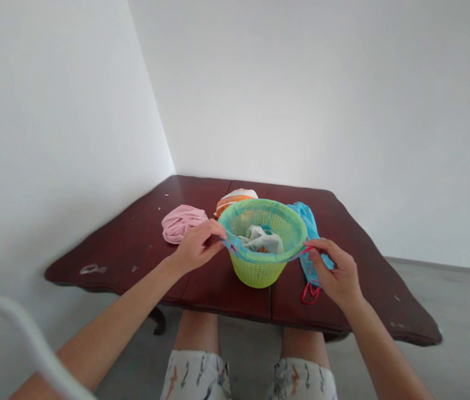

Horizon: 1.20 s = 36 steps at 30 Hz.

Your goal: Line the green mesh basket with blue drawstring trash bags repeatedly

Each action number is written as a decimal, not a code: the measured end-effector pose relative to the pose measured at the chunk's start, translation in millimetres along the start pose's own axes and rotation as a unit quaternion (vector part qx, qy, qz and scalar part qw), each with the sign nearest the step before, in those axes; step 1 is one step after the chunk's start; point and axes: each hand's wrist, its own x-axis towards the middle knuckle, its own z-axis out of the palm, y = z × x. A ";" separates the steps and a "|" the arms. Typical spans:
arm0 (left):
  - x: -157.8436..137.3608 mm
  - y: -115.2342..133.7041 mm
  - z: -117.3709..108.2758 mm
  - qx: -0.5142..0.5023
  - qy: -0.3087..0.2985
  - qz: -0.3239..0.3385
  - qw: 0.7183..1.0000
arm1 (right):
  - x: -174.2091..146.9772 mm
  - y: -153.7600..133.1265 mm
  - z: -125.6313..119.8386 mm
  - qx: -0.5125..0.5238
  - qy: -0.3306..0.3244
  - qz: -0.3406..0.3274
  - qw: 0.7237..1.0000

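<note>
A yellow-green plastic basket (259,274) stands near the table's front edge. A thin blue plastic bag (295,236) lines it and is folded over its rim. Inside lies a crumpled white plastic bag (262,240) with some orange print. My left hand (199,244) pinches the blue bag's edge at the left front of the rim. At the right front, my right hand (338,270) pinches the bag's edge where its red drawstring shows. Partly behind the right hand is a roll of blue drawstring bags (308,222), its red string loop (310,293) hanging toward the front edge.
A folded pink cloth (183,222) lies left of the basket. Behind the basket sits an orange and white bundle (235,200), partly hidden. The dark red table (226,297) has worn patches and meets white walls at the back. A blurred white cord (22,328) crosses the lower left.
</note>
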 end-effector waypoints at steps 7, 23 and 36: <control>-6.8 8.6 14.2 0.033 0.005 0.022 0.999 | 4.4 -10.8 -6.3 0.040 -0.089 -0.013 0.995; -25.4 11.7 30.0 0.102 -0.008 0.128 0.987 | -24.4 -0.3 -3.5 0.067 -0.055 0.050 0.995; 1.8 10.8 27.0 0.079 0.013 0.017 0.997 | -8.1 1.7 4.4 0.115 0.041 0.173 0.977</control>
